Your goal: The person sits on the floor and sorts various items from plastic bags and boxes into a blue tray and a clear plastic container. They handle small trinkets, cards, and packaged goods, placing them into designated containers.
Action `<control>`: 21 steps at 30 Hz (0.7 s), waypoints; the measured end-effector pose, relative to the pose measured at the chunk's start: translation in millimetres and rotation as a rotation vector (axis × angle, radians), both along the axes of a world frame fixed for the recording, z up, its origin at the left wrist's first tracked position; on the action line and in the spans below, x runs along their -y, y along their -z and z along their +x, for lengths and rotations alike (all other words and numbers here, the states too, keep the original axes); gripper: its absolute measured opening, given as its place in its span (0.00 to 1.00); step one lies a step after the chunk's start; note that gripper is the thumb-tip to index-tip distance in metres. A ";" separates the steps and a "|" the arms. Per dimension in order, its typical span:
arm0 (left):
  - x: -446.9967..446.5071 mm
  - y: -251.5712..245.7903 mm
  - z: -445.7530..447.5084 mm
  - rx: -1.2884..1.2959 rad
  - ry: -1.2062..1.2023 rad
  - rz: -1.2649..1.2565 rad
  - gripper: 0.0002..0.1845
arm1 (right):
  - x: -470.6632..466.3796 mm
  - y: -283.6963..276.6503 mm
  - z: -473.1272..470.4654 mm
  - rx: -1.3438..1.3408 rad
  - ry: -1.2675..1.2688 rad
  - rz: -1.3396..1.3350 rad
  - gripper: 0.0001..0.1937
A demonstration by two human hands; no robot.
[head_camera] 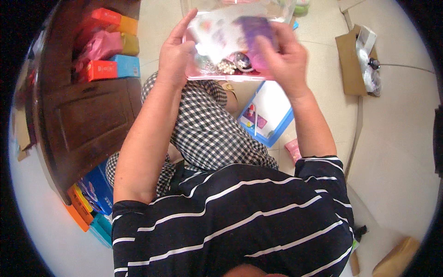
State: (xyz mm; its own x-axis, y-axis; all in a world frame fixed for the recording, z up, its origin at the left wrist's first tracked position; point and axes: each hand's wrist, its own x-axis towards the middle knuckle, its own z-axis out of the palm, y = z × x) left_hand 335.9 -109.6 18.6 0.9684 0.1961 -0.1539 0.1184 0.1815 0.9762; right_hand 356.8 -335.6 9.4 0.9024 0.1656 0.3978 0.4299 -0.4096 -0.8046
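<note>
My left hand (174,57) grips the left side of a pink-rimmed clear plastic box (200,77), thumb over its rim. Inside lie a cluster of cream beads (226,66) and a dark round trinket (243,61). At the box's right side, my right hand (289,57) pinches a purple and pink flat item (258,34) under its thumb; motion blurs it, so I cannot tell if it is a card or a packet. A shiny white sheet with blurred pictures (216,31) covers the upper part of the box.
Below the box, a blue-framed white board (273,104) lies on the tiled floor, near a pink packet (293,150). An open cardboard box (349,65) stands right. Left is a dark wooden cabinet (97,114) with colourful boxes (102,71). Behind the held box is a clear container (289,8).
</note>
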 end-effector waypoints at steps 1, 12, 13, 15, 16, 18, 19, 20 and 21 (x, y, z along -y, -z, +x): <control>0.5 0.4 0.3 0.019 -0.003 -0.027 0.40 | -13.7 -0.5 -1.3 -0.006 -0.034 -0.047 0.14; 0.5 -5.1 -2.9 0.084 -0.049 0.010 0.42 | -9.1 -24.0 9.2 -0.243 -0.153 0.206 0.21; 0.5 -5.4 -2.8 0.091 -0.054 -0.011 0.42 | -7.2 -26.4 10.1 -0.299 -0.198 0.264 0.21; 0.8 -7.4 -3.6 0.092 -0.070 -0.027 0.41 | -7.0 -27.5 8.3 -0.390 -0.262 -0.057 0.21; 1.4 -9.4 -5.2 0.087 -0.080 -0.022 0.39 | -5.8 -25.8 14.2 -0.495 -0.270 -0.094 0.21; 1.3 -10.3 -4.9 0.105 -0.083 -0.053 0.38 | -5.7 -20.3 21.7 -0.494 -0.243 -0.170 0.22; 0.8 -7.7 -3.5 0.128 -0.074 -0.088 0.39 | -6.4 -18.1 22.1 -0.388 -0.209 -0.209 0.22; 0.6 -5.6 -2.5 0.150 -0.066 -0.124 0.39 | -7.0 -17.9 22.3 -0.282 -0.176 -0.248 0.23; 0.0 -4.6 -3.0 0.153 -0.067 -0.110 0.38 | -10.0 -23.1 21.0 -0.274 -0.146 -0.365 0.24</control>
State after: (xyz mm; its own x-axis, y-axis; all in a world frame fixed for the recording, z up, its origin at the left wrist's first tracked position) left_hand 332.9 -109.5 23.2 0.9674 0.2513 -0.0302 -0.0457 0.2906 0.9557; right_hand 377.8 -325.6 32.5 0.9228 0.3831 0.0411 0.2964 -0.6377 -0.7110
